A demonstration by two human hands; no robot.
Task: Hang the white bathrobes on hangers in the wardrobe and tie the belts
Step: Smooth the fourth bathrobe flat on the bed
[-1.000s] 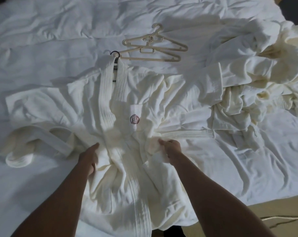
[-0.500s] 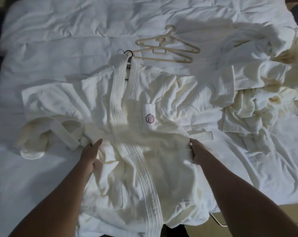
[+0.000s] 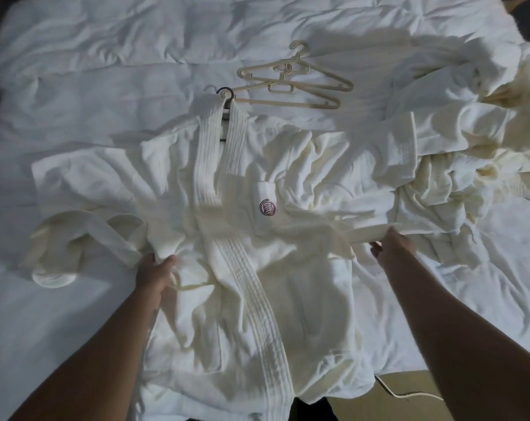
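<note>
Head view: the left hand grips a bunch of bathrobe fabric at the waist, where the belt loops off to the left. The right hand pinches the belt's other end, a flat strip stretched out towards the right. Half a second ago that hand was closer in, at the robe's edge; now it has drawn the strip out sideways, and the left hand has closed on the cloth.

The robe lies face-up on the bed, long axis running away from the person, collar at the far end and hem hanging off the near edge. A dark hanger hook pokes out of the collar. The cloth is thick and crumpled, with ribbed lapel bands and a round dark red logo on the chest pocket. Two beige plastic hangers lie just beyond the collar, and a heap of other robes is piled at the right.
</note>
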